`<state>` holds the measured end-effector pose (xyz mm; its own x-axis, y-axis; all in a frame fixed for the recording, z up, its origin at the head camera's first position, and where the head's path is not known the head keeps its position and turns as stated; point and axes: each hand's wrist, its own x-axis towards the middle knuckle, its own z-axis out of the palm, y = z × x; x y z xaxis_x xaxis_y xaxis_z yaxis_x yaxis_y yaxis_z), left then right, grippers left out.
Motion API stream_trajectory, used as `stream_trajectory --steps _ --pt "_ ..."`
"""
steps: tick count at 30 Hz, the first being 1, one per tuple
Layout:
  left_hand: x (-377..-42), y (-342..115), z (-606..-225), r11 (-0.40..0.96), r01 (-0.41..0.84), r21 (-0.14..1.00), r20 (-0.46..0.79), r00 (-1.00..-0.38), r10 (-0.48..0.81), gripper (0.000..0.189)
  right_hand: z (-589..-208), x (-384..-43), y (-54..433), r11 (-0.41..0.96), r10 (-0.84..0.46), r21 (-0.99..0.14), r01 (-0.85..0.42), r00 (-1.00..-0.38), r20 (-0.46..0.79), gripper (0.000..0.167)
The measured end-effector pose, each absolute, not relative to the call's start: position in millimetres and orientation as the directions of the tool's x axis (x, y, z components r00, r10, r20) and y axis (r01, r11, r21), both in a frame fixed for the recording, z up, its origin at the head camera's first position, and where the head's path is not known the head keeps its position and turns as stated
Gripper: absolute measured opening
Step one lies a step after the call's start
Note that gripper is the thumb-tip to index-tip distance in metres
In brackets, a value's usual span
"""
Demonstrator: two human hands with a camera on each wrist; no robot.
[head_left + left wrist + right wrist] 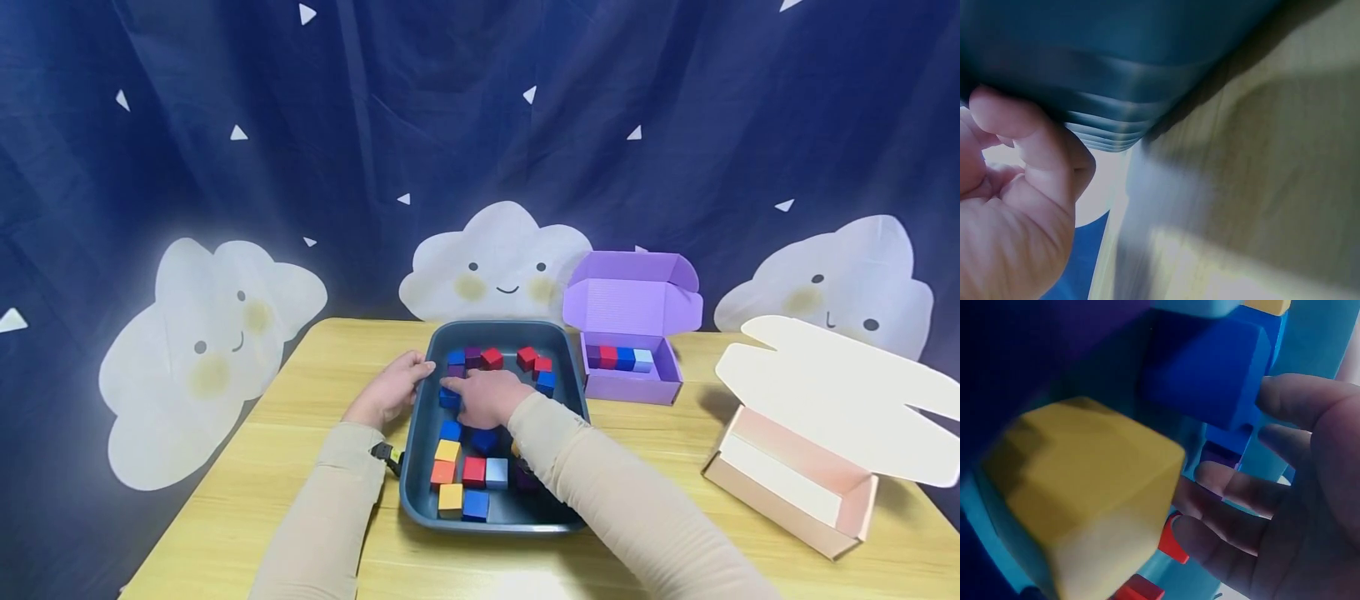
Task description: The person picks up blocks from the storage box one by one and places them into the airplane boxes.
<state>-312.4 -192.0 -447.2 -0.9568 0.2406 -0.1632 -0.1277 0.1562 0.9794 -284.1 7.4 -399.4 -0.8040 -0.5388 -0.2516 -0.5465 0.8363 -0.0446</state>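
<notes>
A dark blue-grey tray (491,527) stands on the table, with loose coloured cubes in it. At its left rim my left hand (392,387) grips the edge, the thumb over the top. In the left wrist view that hand's fingers (1035,134) curl against the tray's outer wall (1147,56). Above the tray my right hand (487,397) reaches to the left side, fingers loosely extended, index finger by a blue cube (449,400). In the right wrist view the fingers (1229,487) hold nothing; a blue cube (1204,369) and a yellow cube (1085,481) lie near.
Right of the tray stands an open purple box (633,390) with a row of cubes (625,359) inside. An open pale pink box (795,508), its lid raised, sits at the table's right. A dark blue curtain (480,125) with clouds hangs behind the table (300,433).
</notes>
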Motion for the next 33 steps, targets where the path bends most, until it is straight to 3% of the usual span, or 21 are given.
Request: stream_trajectory --steps 8,14,16,21,28,33 --pt "-312 -192 -445 0.166 -0.113 0.980 -0.151 -0.959 0.240 0.022 -399 -285 7 0.818 -0.569 -0.048 -0.573 -0.794 -0.215 0.057" --pt "-312 -193 -447 0.150 -0.118 0.982 -0.152 -0.959 0.238 0.019 -397 -285 9 0.797 -0.602 -0.067 -0.601 -0.777 -0.184 0.024" --pt "-312 -192 -447 0.150 -0.125 0.981 -0.158 -0.959 0.235 0.018 -395 -284 11 0.789 -0.611 -0.072 -0.610 -0.768 -0.191 0.020" --pt "-310 -191 -447 0.166 -0.127 0.978 -0.163 -0.961 0.223 0.021 -384 -287 25 0.783 -0.617 -0.049 -0.621 -0.762 -0.199 0.025" --pt "-311 -192 -448 0.143 -0.110 0.984 -0.142 -0.961 0.238 0.020 -357 -303 63 0.838 -0.544 -0.051 -0.544 -0.825 -0.152 0.030" --pt "-312 -192 -449 0.131 -0.108 0.985 -0.138 -0.959 0.248 0.018 -341 -316 100 0.844 -0.536 -0.087 -0.529 -0.836 -0.113 0.029"
